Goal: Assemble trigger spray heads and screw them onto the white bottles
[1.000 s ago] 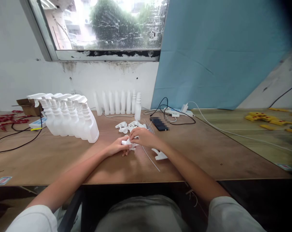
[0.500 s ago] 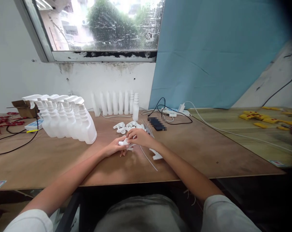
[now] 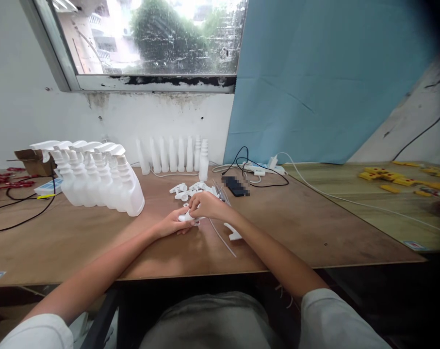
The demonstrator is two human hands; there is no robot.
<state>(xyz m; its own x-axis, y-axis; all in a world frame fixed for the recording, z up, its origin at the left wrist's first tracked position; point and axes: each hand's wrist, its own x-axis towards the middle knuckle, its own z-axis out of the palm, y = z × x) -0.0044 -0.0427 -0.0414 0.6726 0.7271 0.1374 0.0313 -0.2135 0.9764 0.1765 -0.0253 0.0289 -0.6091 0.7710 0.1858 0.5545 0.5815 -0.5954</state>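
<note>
My left hand (image 3: 173,224) and my right hand (image 3: 206,205) meet over the middle of the brown table (image 3: 77,242). Both close on a small white spray trigger head (image 3: 186,217) held between them just above the tabletop. Thin clear dip tubes (image 3: 222,238) lie on the table right under my right wrist, and another white trigger head (image 3: 233,231) rests beside my right forearm. A small heap of loose white trigger heads (image 3: 190,190) lies just beyond my hands.
A row of assembled white spray bottles (image 3: 96,177) stands at the left. Slim white bottles (image 3: 172,155) line the wall under the window. A dark phone (image 3: 235,185), white power strip (image 3: 267,169) and cables lie at the right. Yellow parts (image 3: 401,180) cover the neighbouring table.
My hands stay together on the trigger head and have shifted slightly. The camera has drifted a little, so everything sits slightly further left in view.
</note>
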